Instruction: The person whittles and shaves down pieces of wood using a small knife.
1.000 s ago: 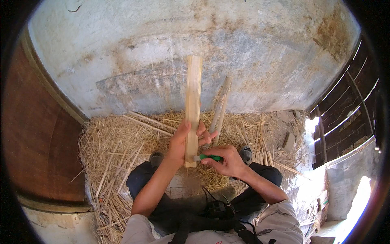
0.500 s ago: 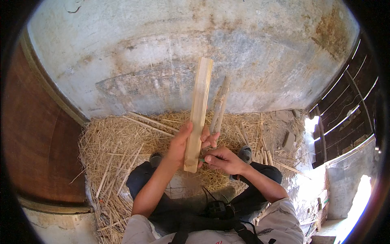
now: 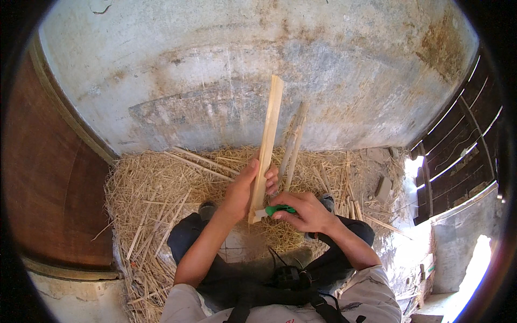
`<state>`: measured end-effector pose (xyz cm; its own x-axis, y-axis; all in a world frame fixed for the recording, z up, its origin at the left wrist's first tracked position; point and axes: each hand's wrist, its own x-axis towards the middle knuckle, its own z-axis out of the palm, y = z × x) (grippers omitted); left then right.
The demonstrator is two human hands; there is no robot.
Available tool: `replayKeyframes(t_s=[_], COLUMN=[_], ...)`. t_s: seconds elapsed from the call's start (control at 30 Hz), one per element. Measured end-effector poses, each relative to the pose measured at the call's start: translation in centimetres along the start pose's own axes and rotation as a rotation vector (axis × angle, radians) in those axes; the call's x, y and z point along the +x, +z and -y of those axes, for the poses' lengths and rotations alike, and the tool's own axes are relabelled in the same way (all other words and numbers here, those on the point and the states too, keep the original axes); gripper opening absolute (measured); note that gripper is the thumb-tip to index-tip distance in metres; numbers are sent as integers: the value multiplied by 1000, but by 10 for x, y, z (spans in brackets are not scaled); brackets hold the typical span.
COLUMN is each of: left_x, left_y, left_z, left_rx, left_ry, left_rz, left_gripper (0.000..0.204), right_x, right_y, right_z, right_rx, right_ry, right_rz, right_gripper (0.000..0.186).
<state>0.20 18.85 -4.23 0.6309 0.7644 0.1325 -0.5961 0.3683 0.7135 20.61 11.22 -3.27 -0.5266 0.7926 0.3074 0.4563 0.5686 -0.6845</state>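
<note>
My left hand is wrapped around the lower half of a long pale wood strip, held nearly upright with its top leaning slightly right. In my right hand is a green-handled cutter knife, gripped between thumb and fingers. Its light-coloured blade points left and lies against the strip close to the bottom end. Whether the edge has bitten into the wood cannot be made out.
Straw and loose thin sticks cover the floor. Two poles lean against the stained wall ahead. A brick-like block lies at right; a brown panel stands at left.
The strip has been turned so a narrower face shows. My right hand has brought the knife to its lower end, with the green handle and blade now in sight.
</note>
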Motion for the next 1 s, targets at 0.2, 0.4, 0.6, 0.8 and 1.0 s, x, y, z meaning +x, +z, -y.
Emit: replayKeyframes(t_s=[0.2, 0.4, 0.6, 0.8, 1.0], left_x=[-1, -1, -3, -1, -1], left_y=[12, 6, 12, 0, 2], left_z=[1, 10, 10, 14, 12], left_rx=[50, 61, 122, -24, -108], left_ry=[-48, -29, -32, -32, -76], left_rz=[-21, -101, -135, -108, -68], left_gripper=[48, 49, 73, 44, 36], right_x=[0, 0, -1, 2, -1], right_y=[0, 2, 4, 2, 2], right_z=[-1, 1, 2, 6, -9], right_rx=[-28, -82, -136, -99, 67], right_ry=[12, 65, 65, 74, 80], right_rz=[-2, -30, -84, -87, -106], right_gripper=[27, 24, 23, 25, 25])
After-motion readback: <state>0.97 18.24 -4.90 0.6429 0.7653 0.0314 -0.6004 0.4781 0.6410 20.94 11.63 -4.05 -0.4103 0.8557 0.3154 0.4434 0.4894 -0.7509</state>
